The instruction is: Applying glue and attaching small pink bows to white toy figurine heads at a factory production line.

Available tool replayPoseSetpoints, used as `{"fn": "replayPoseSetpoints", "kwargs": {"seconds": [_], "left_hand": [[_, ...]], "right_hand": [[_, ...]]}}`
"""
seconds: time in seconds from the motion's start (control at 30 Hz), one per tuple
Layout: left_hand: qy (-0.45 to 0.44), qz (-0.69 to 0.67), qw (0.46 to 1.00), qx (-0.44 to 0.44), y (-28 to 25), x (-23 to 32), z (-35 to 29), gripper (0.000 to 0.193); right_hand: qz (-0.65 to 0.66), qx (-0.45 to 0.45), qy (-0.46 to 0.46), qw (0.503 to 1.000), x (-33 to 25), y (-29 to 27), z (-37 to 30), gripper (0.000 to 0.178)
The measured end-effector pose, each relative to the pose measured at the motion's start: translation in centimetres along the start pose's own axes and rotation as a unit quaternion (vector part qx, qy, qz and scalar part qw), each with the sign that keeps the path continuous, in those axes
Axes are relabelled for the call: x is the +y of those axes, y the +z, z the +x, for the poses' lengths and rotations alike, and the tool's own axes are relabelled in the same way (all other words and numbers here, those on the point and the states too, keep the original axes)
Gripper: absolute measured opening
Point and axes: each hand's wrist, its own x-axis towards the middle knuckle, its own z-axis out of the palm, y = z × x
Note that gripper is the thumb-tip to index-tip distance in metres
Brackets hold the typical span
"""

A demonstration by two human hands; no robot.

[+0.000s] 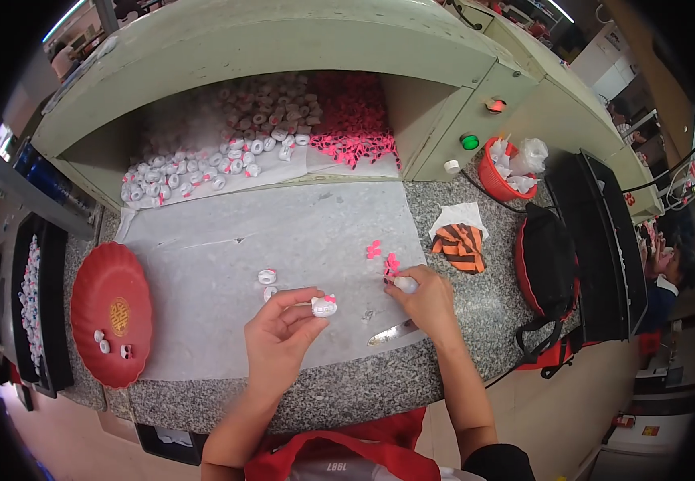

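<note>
My left hand pinches a small white cat-head toy part with a pink bow on its upper edge. My right hand is closed around a small whitish bottle, mostly covered by the fingers. The bottle's narrow end points at the small pink pieces lying on the white sheet; whether it touches one I cannot tell. More pink pieces lie just beyond. Close to my left fingers are two loose white parts, one fully visible and one partly hidden.
Under a green hood are heaps of white parts and pink pieces. A red tray with several parts stands left. A metal strip lies by my right wrist. Rightward are striped cloth, a red basket and a black bag.
</note>
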Motion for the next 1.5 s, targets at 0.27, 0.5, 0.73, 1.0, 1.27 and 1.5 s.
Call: {"fn": "replayPoseSetpoints", "kwargs": {"seconds": [0.27,0.5,0.73,1.0,1.27,1.5], "left_hand": [[0.023,0.029,0.999,-0.022,-0.2,-0.8,0.0,0.031],[0.053,0.011,0.998,-0.027,0.1,-0.5,-0.3,0.029],[0.071,0.031,0.995,-0.071,-0.1,0.1,-0.6,0.028],[0.01,-0.059,0.995,-0.082,-0.1,0.0,-0.3,0.029],[0.082,0.019,0.994,-0.07,0.0,-0.2,-0.4,0.028],[0.081,0.05,0.994,-0.062,-0.2,-0.5,-0.3,0.026]], "right_hand": [[0.367,-0.151,0.054,0.916,-6.7,-4.0,-1.7,0.012],[0.363,-0.126,-0.077,0.92,-9.1,-3.0,-1.3,0.012],[0.352,-0.142,0.059,0.924,-8.9,-3.3,-1.7,0.013],[0.416,-0.135,-0.001,0.899,-8.6,-2.7,-1.7,0.019],[0.417,-0.148,0.017,0.897,-8.6,-2.9,-1.4,0.015],[0.411,-0.126,-0.038,0.902,-8.0,-2.4,-1.3,0.017]]}}
